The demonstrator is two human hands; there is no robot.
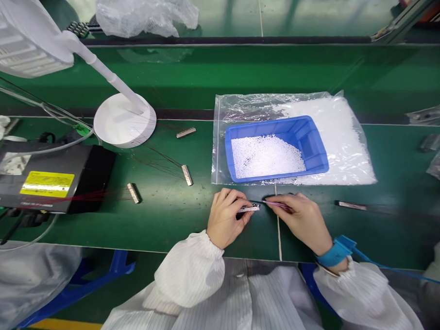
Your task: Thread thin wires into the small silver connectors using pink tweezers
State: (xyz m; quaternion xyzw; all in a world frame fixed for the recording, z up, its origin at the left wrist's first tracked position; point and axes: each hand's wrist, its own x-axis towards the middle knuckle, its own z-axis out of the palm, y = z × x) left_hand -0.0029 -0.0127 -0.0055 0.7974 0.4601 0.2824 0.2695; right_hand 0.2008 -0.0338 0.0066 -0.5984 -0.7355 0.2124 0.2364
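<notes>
A slim silver connector strip (248, 209) sits pinched between the pressed-together fingers of the left hand (227, 219), just above a green workbench mat (166, 231). The right hand (297, 222) pinches fine purple wires (278, 205) beside it. Just beyond, a blue plastic tray (308, 139) of white pellets rests on a clear plastic bag (218, 135).

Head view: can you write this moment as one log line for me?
left hand: connector | right hand: wires | nearby: blue tray
</notes>
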